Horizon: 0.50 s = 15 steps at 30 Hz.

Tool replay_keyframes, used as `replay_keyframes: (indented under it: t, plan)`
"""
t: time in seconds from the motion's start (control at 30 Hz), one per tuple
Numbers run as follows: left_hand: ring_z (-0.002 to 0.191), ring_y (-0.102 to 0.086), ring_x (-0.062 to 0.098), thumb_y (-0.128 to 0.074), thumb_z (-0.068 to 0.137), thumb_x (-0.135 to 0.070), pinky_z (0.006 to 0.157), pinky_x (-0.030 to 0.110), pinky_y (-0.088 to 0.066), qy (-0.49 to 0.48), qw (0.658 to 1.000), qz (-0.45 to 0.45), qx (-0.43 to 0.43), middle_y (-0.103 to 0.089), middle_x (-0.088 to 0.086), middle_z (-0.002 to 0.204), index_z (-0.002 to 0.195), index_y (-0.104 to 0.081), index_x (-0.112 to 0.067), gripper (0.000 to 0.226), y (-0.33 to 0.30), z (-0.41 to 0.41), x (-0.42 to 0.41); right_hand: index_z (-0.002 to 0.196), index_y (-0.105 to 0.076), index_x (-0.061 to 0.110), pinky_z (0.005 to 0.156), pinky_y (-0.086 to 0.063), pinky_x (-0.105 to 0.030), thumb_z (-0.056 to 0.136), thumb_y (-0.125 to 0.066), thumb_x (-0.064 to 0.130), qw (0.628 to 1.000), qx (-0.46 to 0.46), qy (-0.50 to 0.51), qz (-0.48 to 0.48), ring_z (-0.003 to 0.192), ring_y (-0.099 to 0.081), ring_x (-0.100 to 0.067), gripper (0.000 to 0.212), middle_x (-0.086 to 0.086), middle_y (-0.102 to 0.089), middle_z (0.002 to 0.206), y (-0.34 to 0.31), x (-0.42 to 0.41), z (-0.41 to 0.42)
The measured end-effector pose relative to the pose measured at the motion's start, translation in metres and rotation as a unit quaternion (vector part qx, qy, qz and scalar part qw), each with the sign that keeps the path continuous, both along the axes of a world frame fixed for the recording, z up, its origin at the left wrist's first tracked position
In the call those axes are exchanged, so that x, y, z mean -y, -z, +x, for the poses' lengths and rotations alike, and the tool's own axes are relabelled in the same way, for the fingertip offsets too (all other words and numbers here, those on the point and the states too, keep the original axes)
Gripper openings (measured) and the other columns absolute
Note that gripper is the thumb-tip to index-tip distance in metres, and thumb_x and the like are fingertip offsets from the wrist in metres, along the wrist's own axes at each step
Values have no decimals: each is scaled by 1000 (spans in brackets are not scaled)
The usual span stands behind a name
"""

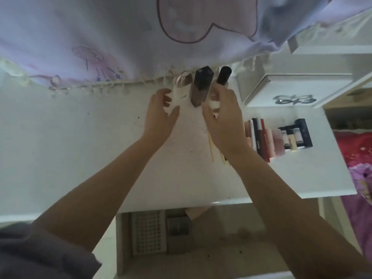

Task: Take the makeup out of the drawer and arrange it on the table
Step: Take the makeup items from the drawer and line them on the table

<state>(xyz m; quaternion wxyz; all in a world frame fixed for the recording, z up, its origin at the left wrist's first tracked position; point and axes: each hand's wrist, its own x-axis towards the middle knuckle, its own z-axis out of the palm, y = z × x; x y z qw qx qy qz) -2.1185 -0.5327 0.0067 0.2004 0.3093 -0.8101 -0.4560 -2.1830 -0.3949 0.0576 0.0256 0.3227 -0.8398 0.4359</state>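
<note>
White tabletop (100, 137) carries the scene in the head view, where a person reaches with both arms to its far edge, under a hanging lilac cloth (80, 37) with a tasselled fringe. Three upright pieces of makeup stand there in a row: a white bottle with a clear domed cap (180, 87), a tall square brown bottle with a dark cap (200, 86) and a black-capped bottle (222, 78). The left hand (161, 115) lies loosely spread just beside the white bottle, gripping nothing. The right hand (223, 117) curls round the lower part of the black-capped bottle, thumb toward the brown one. Near the table's right edge lies a tight row of lipsticks and small tubes (281, 137), with a white box (298, 89) behind it. At the near edge the open drawer (201, 248) shows a perforated white tray (148, 232). These bottles look light, rigid, smooth and top-heavy, possibly glass, so they are best held low on the body rather than by the cap, and set down squarely to avoid toppling neighbours.
</note>
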Motion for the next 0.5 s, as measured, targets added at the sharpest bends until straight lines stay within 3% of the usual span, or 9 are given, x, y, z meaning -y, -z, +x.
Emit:
replay_keyframes:
  t: [0.03,0.1,0.17,0.23,0.27,0.3,0.33,0.43,0.5]
  plan:
    - [88,-55,6,-57,88,-15,75,22,-49,2,1000,-8,-20,-57,-4,101,119,-48,-21,33,-2,27,-15,117,-55,3,79,-45,-14,93,-54,10,998,-49,-47,-14,91,-55,-11,26,-11,-60,105,3,-21,16]
    - [79,-56,3,-51,90,-15,64,15,-46,44,998,-17,-31,-55,-16,89,107,-49,-28,22,3,93,-56,105,-61,7,68,-47,-14,93,-51,11,982,-61,-177,8,73,-56,-9,16,-5,-62,88,22,-74,63]
    - [77,-55,-1,-49,90,-21,63,14,-45,124,992,-1,27,-55,-23,87,103,-52,-33,18,18,160,-104,102,-65,12,64,-47,-16,89,-52,17,956,-49,-272,101,70,-61,-11,19,-3,-67,86,54,-125,109]
    - [88,-54,-4,-48,91,-25,76,19,-46,204,968,-10,148,-58,-21,99,109,-56,-30,20,45,204,-142,109,-67,13,67,-48,-19,84,-54,20,916,-51,-303,259,84,-68,-20,29,-8,-69,103,98,-161,136]
    - [100,-54,2,-47,92,-25,83,22,-45,233,950,-36,206,-58,-14,111,118,-55,-28,27,62,215,-154,125,-59,13,77,-49,-22,85,-54,18,897,-25,-292,330,105,-63,-25,40,-14,-60,125,120,-168,142]
    - [111,-51,9,-46,93,-24,88,24,-42,250,933,-59,253,-54,-7,123,128,-49,-25,35,79,219,-160,139,-43,13,94,-45,-27,88,-50,14,879,-2,-276,390,129,-46,-30,51,-15,-41,145,136,-170,142]
    - [120,-45,14,-44,94,-23,92,26,-41,249,922,-72,288,-46,-3,134,136,-40,-23,43,93,218,-162,145,-32,13,107,-37,-38,90,-47,11,864,9,-261,430,139,-30,-34,57,-14,-28,153,146,-167,140]
    - [131,-33,22,-45,92,-17,104,32,-33,228,894,-115,368,-28,4,148,146,-21,-18,59,127,202,-163,134,-51,11,100,-37,-62,79,-58,6,865,-52,-220,449,125,-48,-41,55,-14,-52,137,168,-154,129]
    - [132,-32,26,-46,92,-18,109,38,-27,236,861,-175,414,-26,7,148,146,-19,-17,60,139,195,-167,144,-35,15,112,-17,-59,90,-48,8,852,-35,-218,474,137,-31,-38,56,-10,-35,150,176,-149,123]
